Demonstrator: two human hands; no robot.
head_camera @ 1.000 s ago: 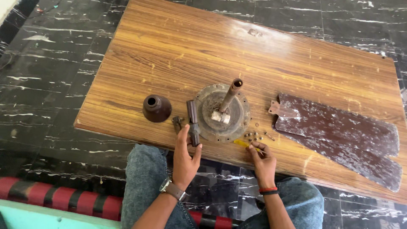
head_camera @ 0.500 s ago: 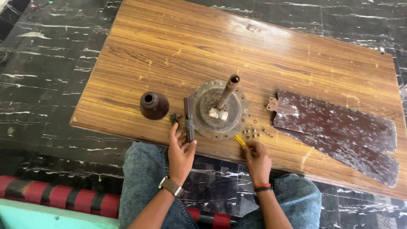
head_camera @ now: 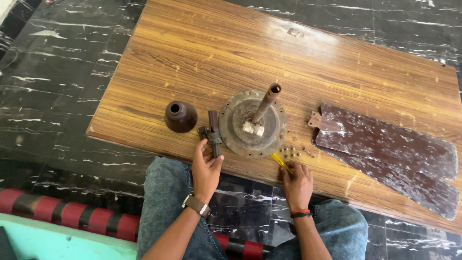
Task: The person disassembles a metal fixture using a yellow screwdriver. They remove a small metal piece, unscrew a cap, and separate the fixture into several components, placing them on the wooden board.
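Observation:
A round, dusty fan motor (head_camera: 253, 125) with an upright rusty rod (head_camera: 266, 102) lies on the wooden table (head_camera: 269, 53). My left hand (head_camera: 206, 169) rests at the table's near edge, its fingers around the lower end of a dark short rod piece (head_camera: 213, 133) lying beside the motor. My right hand (head_camera: 297, 183) grips a yellow-handled screwdriver (head_camera: 278, 160) near the table edge. Several small screws (head_camera: 291, 152) lie just past the screwdriver tip. A dark brown bell-shaped cup (head_camera: 180, 116) stands left of the rod piece.
Worn brown fan blades (head_camera: 385, 154) lie stacked at the right on the table. My knees in blue jeans (head_camera: 166, 192) sit under the near edge. Black marble floor (head_camera: 53, 72) surrounds the table; a red and black striped mat (head_camera: 72, 214) lies at lower left.
Both hands have drawn back slightly toward the near edge of the table. The left hand still touches the dark rod piece, and the right keeps the screwdriver.

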